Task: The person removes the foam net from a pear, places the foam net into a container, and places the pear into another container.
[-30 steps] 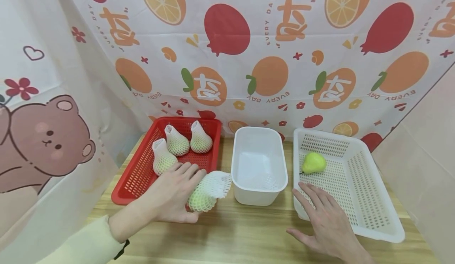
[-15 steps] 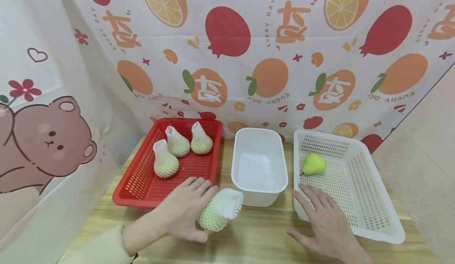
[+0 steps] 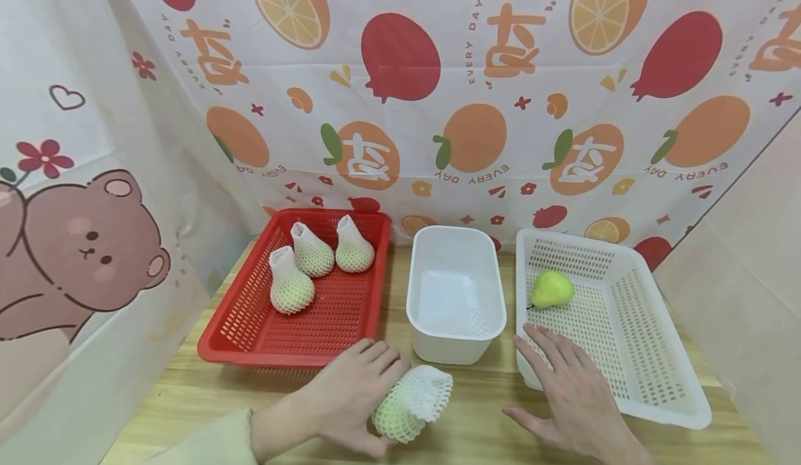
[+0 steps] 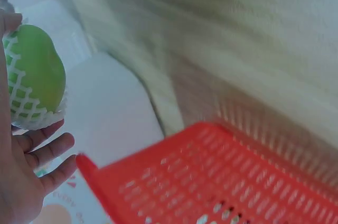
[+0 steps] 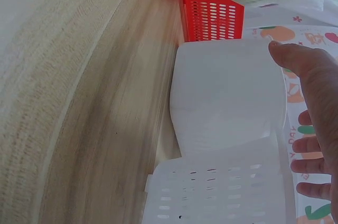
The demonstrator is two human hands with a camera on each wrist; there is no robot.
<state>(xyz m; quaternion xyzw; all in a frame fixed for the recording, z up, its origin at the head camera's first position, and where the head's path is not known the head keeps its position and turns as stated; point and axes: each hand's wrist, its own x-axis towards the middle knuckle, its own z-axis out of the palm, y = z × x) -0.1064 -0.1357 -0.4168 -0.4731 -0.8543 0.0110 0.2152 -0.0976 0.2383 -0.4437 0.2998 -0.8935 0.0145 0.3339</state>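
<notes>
My left hand point(image 3: 353, 399) grips a green pear point(image 3: 397, 416) in a white foam net sleeve point(image 3: 425, 392), held above the table in front of the baskets. In the left wrist view the pear's bare green skin point(image 4: 45, 71) shows past the netting. My right hand point(image 3: 576, 392) hovers at the near left edge of the white basket point(image 3: 663, 409), fingers spread and holding nothing. Inside that basket lies a bare green pear point(image 3: 552, 289). Three more net-sleeved pears point(image 3: 292, 290) stand in the red basket point(image 3: 281, 357) at the left.
Between the two baskets stands a deep white bin point(image 3: 457, 347) with a piece of foam netting point(image 3: 472, 322) at its bottom. Behind everything hangs a fruit-print curtain point(image 3: 407, 138). Wooden tabletop point(image 3: 206, 416) runs along the front.
My left hand has carried the sleeved pear from over the red basket's near edge rightward and toward me. My right hand has stayed nearly still.
</notes>
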